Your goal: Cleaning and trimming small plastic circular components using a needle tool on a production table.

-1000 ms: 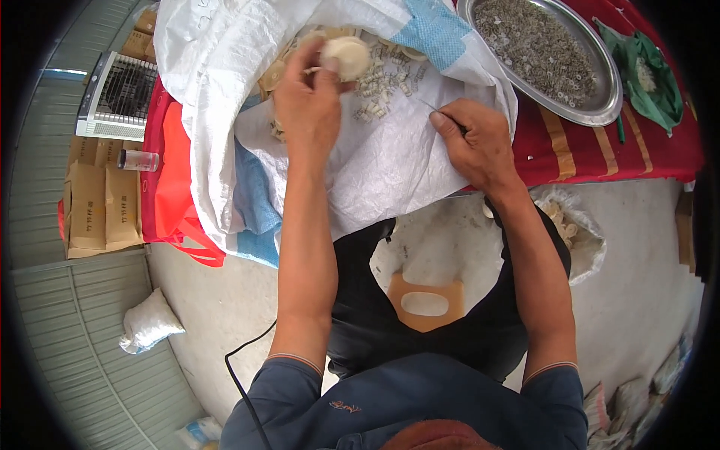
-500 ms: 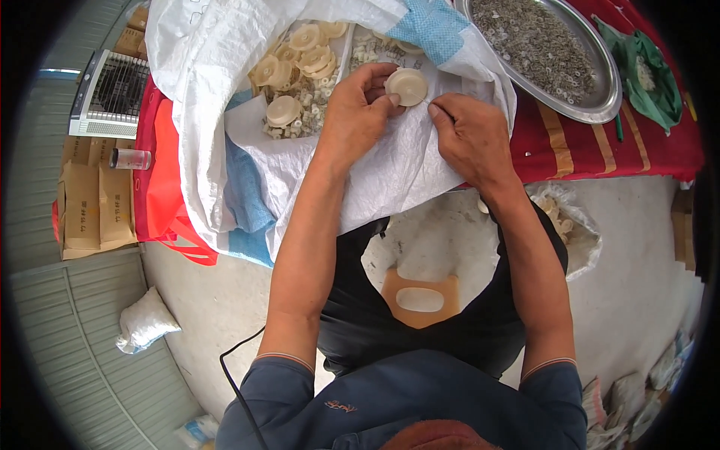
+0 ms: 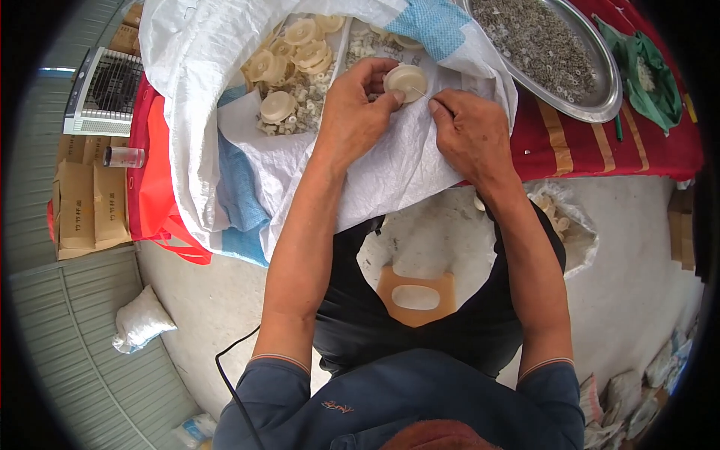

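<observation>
My left hand grips a round cream plastic cap by its left side, thumb at the lower rim. My right hand is closed in a pinch just right of it. From the pinch a thin, pale, needle-like rod runs to the cap's face; whether it enters the cap cannot be made out. Beyond my left hand lie several similar cream caps among small whitish ring-like pieces. A single cap rests nearer, on those pieces.
A white woven sack with blue patches drapes the table front. On the red cloth stand an oval metal tray of small clips and a green bag. A heater and cardboard boxes are at left.
The cap has tilted slightly in my left hand, and the thin rod now shows against its face. My right hand has barely shifted. The view has moved a little.
</observation>
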Motion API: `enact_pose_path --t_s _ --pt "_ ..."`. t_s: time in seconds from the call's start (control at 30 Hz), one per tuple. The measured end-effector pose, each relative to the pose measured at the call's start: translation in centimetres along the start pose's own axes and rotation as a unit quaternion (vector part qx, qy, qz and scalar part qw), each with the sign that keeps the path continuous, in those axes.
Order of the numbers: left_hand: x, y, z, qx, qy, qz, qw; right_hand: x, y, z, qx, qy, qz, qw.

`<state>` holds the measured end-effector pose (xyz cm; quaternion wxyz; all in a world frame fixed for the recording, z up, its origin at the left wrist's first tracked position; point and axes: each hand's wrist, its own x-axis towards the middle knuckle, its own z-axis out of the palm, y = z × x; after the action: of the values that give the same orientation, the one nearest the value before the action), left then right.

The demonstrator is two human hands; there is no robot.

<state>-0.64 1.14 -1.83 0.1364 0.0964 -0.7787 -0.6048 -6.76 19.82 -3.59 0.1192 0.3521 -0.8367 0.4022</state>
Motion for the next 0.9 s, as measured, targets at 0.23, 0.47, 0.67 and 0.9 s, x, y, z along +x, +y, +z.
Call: enact_pose_path --t_s 0.23,0.47,0.67,0.9 --pt "0.2 -0.8 0.0 0.012 0.017 0.008 1.000 0.0 0.1 -0.2 -0.005 -0.005 -0.011 1.000" --pt "0.2 -0.6 0.1 0.088 0.012 0.049 0.995 -0.1 0.0 -0.1 -0.015 -0.033 0.015 0.999" --pt "0.4 -0.7 0.1 -0.087 -0.014 0.005 0.996 -0.2 -0.4 -0.1 0.007 0.008 -0.006 1.000" --pt "0.0 0.7 0.4 -0.208 -0.023 -0.023 0.978 -0.2 -0.4 0.0 0.029 0.075 -0.062 0.995"
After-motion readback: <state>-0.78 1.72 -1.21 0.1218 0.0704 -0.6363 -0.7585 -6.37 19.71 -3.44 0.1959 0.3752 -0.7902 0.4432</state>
